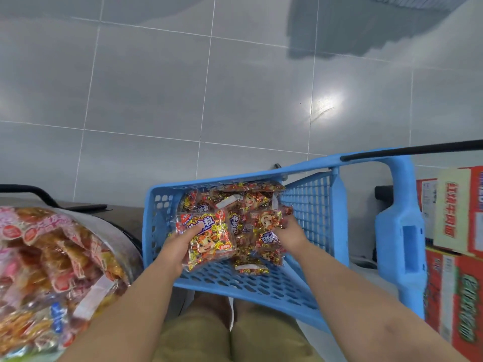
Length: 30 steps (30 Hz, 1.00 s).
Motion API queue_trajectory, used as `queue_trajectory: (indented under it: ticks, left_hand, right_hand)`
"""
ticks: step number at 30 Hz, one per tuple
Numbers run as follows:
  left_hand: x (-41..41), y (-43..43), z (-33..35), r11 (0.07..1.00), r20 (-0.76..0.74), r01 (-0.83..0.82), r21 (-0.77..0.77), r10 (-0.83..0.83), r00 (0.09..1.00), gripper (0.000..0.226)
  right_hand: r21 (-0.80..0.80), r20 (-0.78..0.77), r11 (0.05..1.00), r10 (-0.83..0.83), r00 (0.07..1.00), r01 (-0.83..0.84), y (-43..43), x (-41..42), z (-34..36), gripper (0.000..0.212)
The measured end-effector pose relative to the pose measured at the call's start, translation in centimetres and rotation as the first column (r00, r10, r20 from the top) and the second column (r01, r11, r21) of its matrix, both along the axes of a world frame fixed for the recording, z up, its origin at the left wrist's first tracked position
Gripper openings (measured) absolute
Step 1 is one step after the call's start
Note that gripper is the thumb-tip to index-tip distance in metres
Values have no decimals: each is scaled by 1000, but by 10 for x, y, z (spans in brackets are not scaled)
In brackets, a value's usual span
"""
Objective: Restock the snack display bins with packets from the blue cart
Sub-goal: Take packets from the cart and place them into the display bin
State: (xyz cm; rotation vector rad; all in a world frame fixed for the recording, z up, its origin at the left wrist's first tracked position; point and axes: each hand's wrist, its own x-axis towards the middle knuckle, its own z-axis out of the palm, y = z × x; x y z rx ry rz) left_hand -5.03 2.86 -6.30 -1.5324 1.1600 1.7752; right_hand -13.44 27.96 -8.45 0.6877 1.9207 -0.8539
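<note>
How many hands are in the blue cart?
2. The left hand holds a snack packet at the left of the blue cart; the right hand is among the packet pile at its right.

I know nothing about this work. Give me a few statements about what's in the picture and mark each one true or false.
1. The left hand and the right hand both reach into the blue cart. True.
2. The left hand holds a packet printed with a cartoon animal. True.
3. The cart has nothing in it. False: a pile of packets lies in it.
4. Blue crates stand to the cart's right. False: mostly red cardboard boxes stand there.
5. Carpet lies under the cart. False: grey floor tiles do.
</note>
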Motion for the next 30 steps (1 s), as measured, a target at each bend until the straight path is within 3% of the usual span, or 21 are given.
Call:
queue_trajectory:
  ticks: [5,9,12,17,19,24,28,30]
  left_hand:
    - [0,-3,37,998,-84,-58,40,61,995,54]
    - [10,-11,71,993,-185,-116,17,117,976,56]
    - [32,-14,96,981,-253,-192,-22,180,951,48]
    - [98,-6,136,917,-344,-380,-121,321,882,35]
    - [132,0,148,857,-380,-487,-171,398,835,31]
    - [219,14,179,678,-386,-695,-238,590,709,27]
    - [289,14,196,481,-379,-802,-356,710,594,60]
    - [324,16,204,393,-386,-833,-389,752,535,58]
  right_hand:
    - [-211,-8,960,-192,981,186,5,-3,44,50]
    - [-425,143,759,-481,865,493,-3,-5,77,38]
    - [-526,222,687,-458,861,501,-13,-4,100,54]
    - [-657,160,729,-111,981,189,-47,10,129,88]
    - [-677,71,736,73,995,-6,-69,22,140,87]
    - [-590,-195,663,437,878,-461,-126,71,168,63]
    - [-574,-284,537,578,765,-618,-168,115,179,46]
    - [-621,-281,479,602,747,-620,-189,141,184,41]
